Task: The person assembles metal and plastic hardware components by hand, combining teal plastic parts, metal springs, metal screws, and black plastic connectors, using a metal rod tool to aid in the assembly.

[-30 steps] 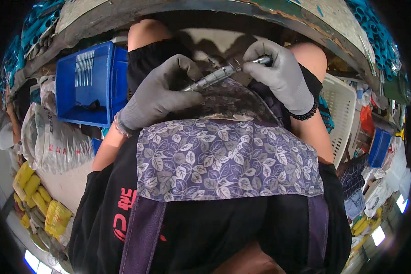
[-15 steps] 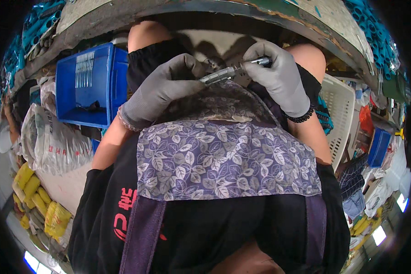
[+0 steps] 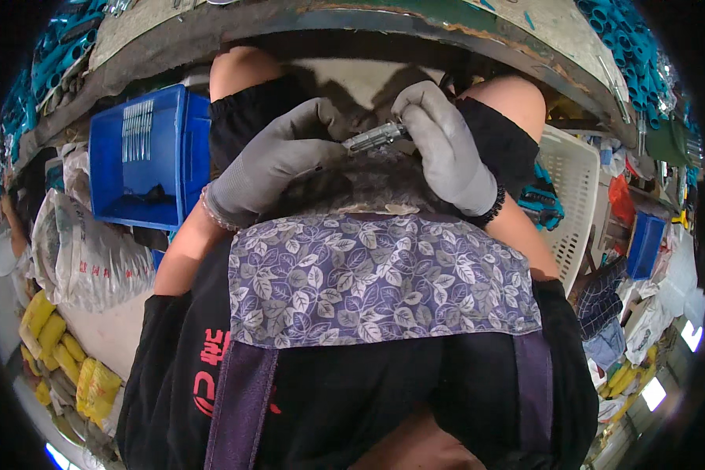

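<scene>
Both my hands wear grey gloves and meet over my lap, just below the edge of a workbench [image 3: 415, 31]. My left hand [image 3: 278, 160] and my right hand [image 3: 446, 145] together grip a small silver metal part [image 3: 374, 138], held level between their fingertips. A black bead bracelet circles my right wrist. Under the hands lies a leaf-patterned purple apron [image 3: 376, 278] over my black clothes.
A blue plastic crate [image 3: 145, 157] with a row of metal pins stands at my left. A white sack [image 3: 86, 251] and yellow packets [image 3: 55, 352] lie lower left. A white basket [image 3: 576, 196] sits at my right, teal tubes [image 3: 627, 39] above it.
My right hand has slid left along the metal part, closer to my left hand. Both hands sit slightly lower and nearer to my lap.
</scene>
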The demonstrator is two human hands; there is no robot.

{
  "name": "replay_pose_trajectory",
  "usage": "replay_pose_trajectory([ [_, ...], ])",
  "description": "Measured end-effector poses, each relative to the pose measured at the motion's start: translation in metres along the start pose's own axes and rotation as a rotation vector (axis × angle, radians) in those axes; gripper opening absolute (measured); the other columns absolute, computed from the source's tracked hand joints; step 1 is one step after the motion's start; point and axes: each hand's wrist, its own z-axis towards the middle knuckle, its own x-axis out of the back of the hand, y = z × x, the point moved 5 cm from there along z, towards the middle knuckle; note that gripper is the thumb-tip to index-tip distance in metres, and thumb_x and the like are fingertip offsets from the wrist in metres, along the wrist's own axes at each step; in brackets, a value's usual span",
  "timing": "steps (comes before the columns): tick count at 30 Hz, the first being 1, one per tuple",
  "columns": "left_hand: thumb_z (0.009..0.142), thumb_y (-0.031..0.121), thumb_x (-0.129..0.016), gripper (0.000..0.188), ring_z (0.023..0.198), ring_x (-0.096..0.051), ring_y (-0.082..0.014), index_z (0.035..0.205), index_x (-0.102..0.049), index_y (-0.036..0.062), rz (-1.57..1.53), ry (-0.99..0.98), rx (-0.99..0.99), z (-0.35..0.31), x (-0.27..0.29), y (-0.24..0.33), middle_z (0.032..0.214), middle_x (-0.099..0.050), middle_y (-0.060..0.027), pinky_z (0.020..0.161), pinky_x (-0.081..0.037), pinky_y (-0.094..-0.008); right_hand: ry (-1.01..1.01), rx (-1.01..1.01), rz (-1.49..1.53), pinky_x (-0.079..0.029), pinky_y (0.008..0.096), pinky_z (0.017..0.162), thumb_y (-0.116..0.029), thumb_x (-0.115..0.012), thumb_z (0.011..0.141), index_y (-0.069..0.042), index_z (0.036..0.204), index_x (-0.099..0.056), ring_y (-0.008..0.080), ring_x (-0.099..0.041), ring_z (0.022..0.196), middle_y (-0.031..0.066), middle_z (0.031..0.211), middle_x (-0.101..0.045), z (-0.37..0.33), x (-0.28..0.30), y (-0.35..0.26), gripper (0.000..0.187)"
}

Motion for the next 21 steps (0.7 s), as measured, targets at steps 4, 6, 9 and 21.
replay_pose_trajectory([
  [4, 0.085, 0.001, -0.061, 0.016, 0.083, -0.052, -0.0088, 0.099, -0.056, 0.0051, 0.042, 0.019, 0.024, 0.003, -0.002, 0.012, 0.096, -0.056, 0.0, 0.075, -0.043, -0.023, 0.166, -0.065, 0.142, -0.041, 0.0258, 0.084, -0.019, -0.046, 0.099, -0.002, 0.109, -0.057, 0.0117, -0.049, 0.089, 0.0035, 0.095, -0.053, -0.001, 0.02, -0.005, 0.023],
  [6, 0.084, 0.001, -0.06, 0.014, 0.083, -0.051, -0.0085, 0.097, -0.057, 0.005, 0.178, 0.053, 0.042, 0.0, -0.001, 0.014, 0.096, -0.054, -0.0005, 0.073, -0.042, -0.0225, 0.109, -0.139, 0.009, -0.044, 0.0276, 0.089, -0.014, -0.052, 0.097, -0.003, 0.107, -0.06, 0.0124, -0.053, 0.096, 0.0041, 0.099, -0.057, -0.006, 0.019, 0.003, 0.017],
  [9, 0.085, 0.001, -0.059, 0.015, 0.075, -0.048, -0.0067, 0.098, -0.056, 0.007, 0.207, 0.012, -0.05, 0.003, -0.005, 0.012, 0.09, -0.053, 0.0004, 0.063, -0.038, -0.0211, 0.081, -0.153, 0.102, -0.046, 0.0275, 0.086, -0.011, -0.056, 0.096, -0.003, 0.107, -0.06, 0.0118, -0.054, 0.094, 0.0045, 0.097, -0.057, -0.01, 0.01, 0.004, 0.014],
  [21, 0.089, 0.004, -0.062, 0.016, 0.084, -0.051, -0.0065, 0.103, -0.055, 0.0059, 0.031, 0.024, 0.001, -0.004, 0.024, 0.015, 0.093, -0.056, 0.0014, 0.074, -0.042, -0.0218, 0.498, 0.256, -1.455, -0.051, 0.0426, 0.083, -0.026, -0.067, 0.085, -0.012, 0.119, -0.063, 0.0293, -0.063, 0.1, 0.0088, 0.108, -0.067, 0.102, 0.222, -0.052, 0.037],
])
